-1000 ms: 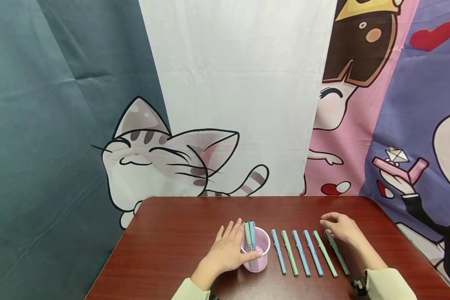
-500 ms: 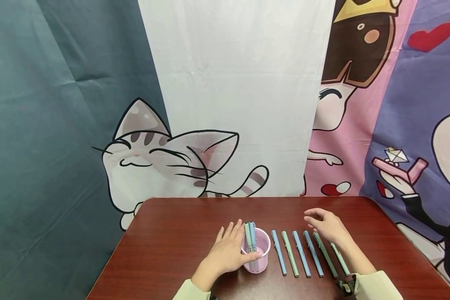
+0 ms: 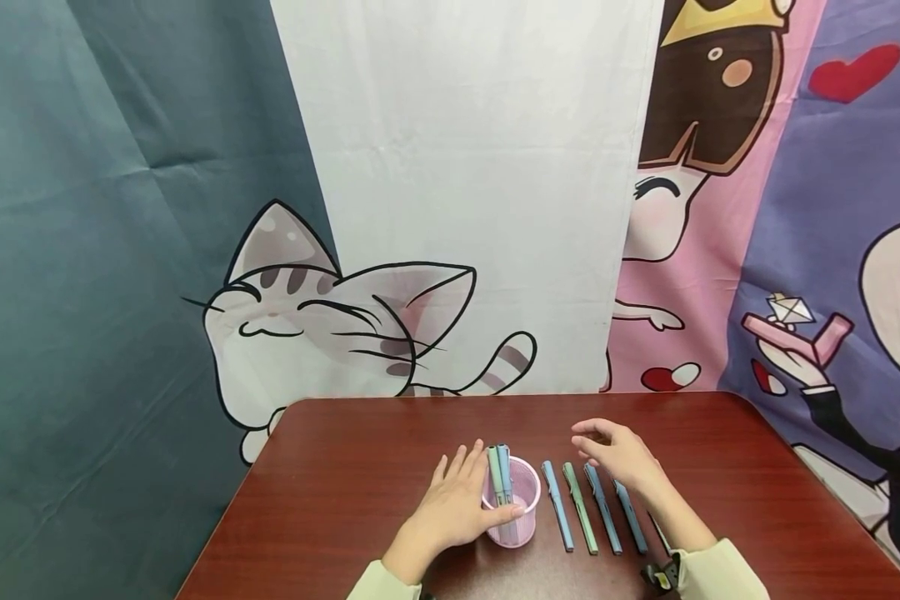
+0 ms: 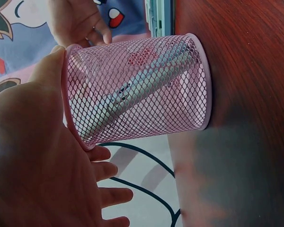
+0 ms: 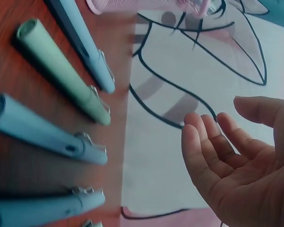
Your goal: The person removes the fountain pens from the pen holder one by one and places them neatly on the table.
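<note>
A pink mesh pen cup (image 3: 523, 529) stands upright on the table, with a green pen (image 3: 494, 471) and a blue pen (image 3: 505, 467) leaning inside it. My left hand (image 3: 457, 500) rests against the cup's left side, fingers spread and thumb across the near rim. In the left wrist view the palm lies along the rim of the mesh cup (image 4: 137, 90). My right hand (image 3: 618, 457) hovers over the far ends of a row of pens, holding nothing, its fingers loosely bent. Below it lie blue pens (image 3: 603, 508) and a green pen (image 3: 581, 508); the right forearm hides part of the row.
The brown wooden table (image 3: 360, 467) ends at a straight back edge. Behind it hangs a cartoon-printed curtain (image 3: 465, 192). The leftmost blue pen (image 3: 558, 506) lies close to the cup's right side.
My right hand has moved left along the row of pens, from over the dark green end pen to above the blue ones. The left hand and the cup have stayed in place.
</note>
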A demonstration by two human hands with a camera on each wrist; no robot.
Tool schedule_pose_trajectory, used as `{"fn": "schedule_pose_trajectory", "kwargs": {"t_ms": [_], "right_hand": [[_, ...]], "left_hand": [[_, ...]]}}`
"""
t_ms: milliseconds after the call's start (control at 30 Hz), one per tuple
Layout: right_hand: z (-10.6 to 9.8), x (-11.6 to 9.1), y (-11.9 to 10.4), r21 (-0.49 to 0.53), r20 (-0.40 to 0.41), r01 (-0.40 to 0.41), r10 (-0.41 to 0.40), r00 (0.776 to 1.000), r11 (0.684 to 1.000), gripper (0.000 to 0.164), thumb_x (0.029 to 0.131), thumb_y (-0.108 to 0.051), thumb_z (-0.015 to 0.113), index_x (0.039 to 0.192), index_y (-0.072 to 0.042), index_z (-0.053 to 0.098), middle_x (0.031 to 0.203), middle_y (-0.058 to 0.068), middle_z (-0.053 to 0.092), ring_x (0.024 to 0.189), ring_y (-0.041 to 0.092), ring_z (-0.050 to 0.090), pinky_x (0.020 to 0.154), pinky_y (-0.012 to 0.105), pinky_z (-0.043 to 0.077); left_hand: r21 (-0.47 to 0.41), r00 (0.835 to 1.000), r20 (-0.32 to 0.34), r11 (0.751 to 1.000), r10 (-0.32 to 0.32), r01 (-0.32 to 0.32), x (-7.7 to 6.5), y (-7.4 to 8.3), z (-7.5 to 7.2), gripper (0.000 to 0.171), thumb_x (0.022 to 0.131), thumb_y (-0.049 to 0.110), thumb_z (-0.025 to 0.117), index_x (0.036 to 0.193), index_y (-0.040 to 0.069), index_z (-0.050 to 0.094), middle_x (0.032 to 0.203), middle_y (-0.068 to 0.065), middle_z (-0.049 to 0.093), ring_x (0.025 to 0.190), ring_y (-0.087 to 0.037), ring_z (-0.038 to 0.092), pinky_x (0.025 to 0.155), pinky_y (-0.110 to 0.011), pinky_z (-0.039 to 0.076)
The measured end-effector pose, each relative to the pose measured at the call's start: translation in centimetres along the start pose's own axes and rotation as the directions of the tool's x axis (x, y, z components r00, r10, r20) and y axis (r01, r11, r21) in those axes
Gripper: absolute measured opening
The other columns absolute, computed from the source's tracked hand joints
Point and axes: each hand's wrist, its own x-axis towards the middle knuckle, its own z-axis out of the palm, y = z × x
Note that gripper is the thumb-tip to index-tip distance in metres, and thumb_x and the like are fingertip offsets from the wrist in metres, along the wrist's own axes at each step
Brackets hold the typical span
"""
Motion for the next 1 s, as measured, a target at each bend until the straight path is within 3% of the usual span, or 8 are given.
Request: {"fn": "schedule_pose_trajectory", "kwargs": {"t_ms": [267,467,667,867,1000], "right_hand": [[1.9,0.2,-0.6,0.006,0.015,0.001,-0.001,1.000,1.000,0.030,0.095,-0.024,0.072,0.119,-0.005,0.070,0.096,0.006,0.073,0.088,0.023,0.073,0.074,0.034,0.060],[2.9,0.3,-1.2,0.039,0.033,0.020,-0.021,0.999,0.999,0.027,0.095,-0.022,0.072,0.117,-0.005,0.071,0.099,0.012,0.073,0.090,0.029,0.073,0.075,0.039,0.061],[3.8,0.4,-1.8,0.038,0.042,0.028,-0.029,0.999,0.999,0.025,0.094,-0.021,0.073,0.115,-0.007,0.072,0.096,0.010,0.074,0.083,0.022,0.071,0.071,0.035,0.060],[4.5,0.5,-2.1,0.062,0.053,0.035,-0.038,0.998,0.997,0.026,0.094,-0.024,0.073,0.115,-0.009,0.072,0.100,0.007,0.074,0.092,0.026,0.072,0.075,0.039,0.061],[4.9,0.6,-2.4,0.073,0.055,0.060,-0.064,0.996,0.996,0.027,0.094,-0.025,0.074,0.114,-0.008,0.072,0.099,0.009,0.074,0.089,0.022,0.072,0.073,0.035,0.060]], "left_hand": [[0.001,1.000,0.007,1.000,-0.003,0.003,0.1,0.0,0.1,0.105,0.085,0.080,0.052,0.159,0.007,0.031,0.167,-0.011,0.026,0.153,-0.035,0.024,0.122,-0.060,0.016],[0.012,1.000,0.001,1.000,0.001,-0.001,0.1,0.0,0.1,0.106,0.085,0.081,0.052,0.159,0.008,0.032,0.166,-0.011,0.027,0.153,-0.035,0.024,0.122,-0.059,0.016],[0.018,1.000,-0.005,1.000,0.007,-0.007,0.2,0.0,0.2,0.103,0.086,0.078,0.054,0.158,0.008,0.032,0.166,-0.012,0.028,0.153,-0.035,0.025,0.122,-0.060,0.017],[0.036,1.000,-0.007,0.999,0.012,-0.012,0.1,-0.1,0.2,0.106,0.085,0.082,0.050,0.158,0.008,0.032,0.166,-0.012,0.028,0.152,-0.035,0.026,0.121,-0.060,0.018],[0.049,1.000,-0.011,0.999,0.015,-0.014,0.1,-0.1,0.1,0.107,0.085,0.084,0.047,0.158,0.008,0.032,0.166,-0.012,0.028,0.152,-0.035,0.027,0.121,-0.060,0.019]]}}
